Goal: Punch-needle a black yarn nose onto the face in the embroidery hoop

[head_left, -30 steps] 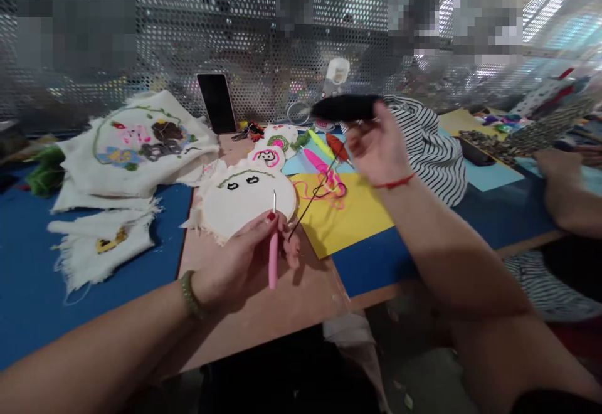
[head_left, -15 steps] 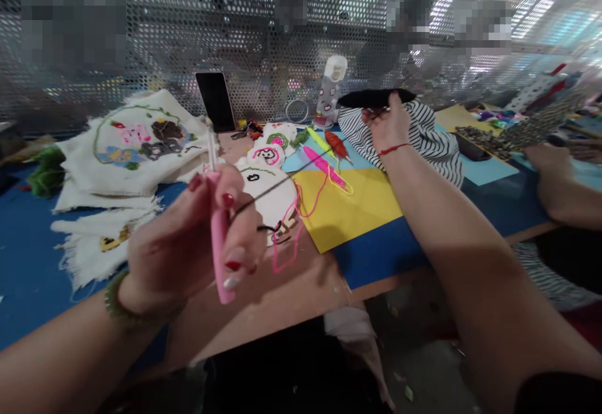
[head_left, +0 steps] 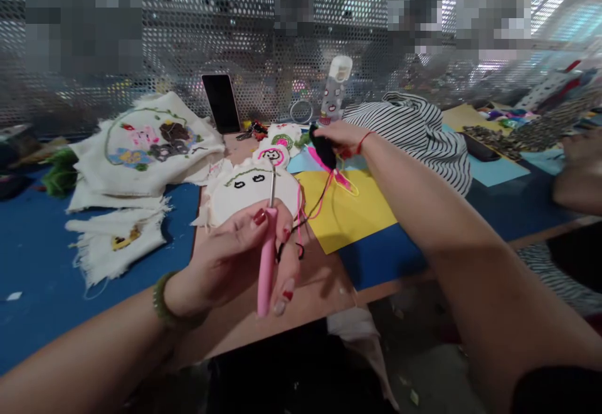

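Pink-handled punch needle [head_left: 266, 257] gripped upright in left hand [head_left: 235, 260], black yarn trailing to dark skein [head_left: 323, 146] clutched by right hand [head_left: 339, 136] over yellow paper [head_left: 348, 213]; white hooped cloth [head_left: 249, 189] shows eyes stitched, face mostly bare.

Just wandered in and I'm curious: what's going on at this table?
Someone is doing embroidery by hand. The left hand holds a pink punch needle upright, black yarn trailing from it. The right hand reaches across to a black yarn bundle above the yellow sheet. A hoop with a stitched face lies behind the needle.
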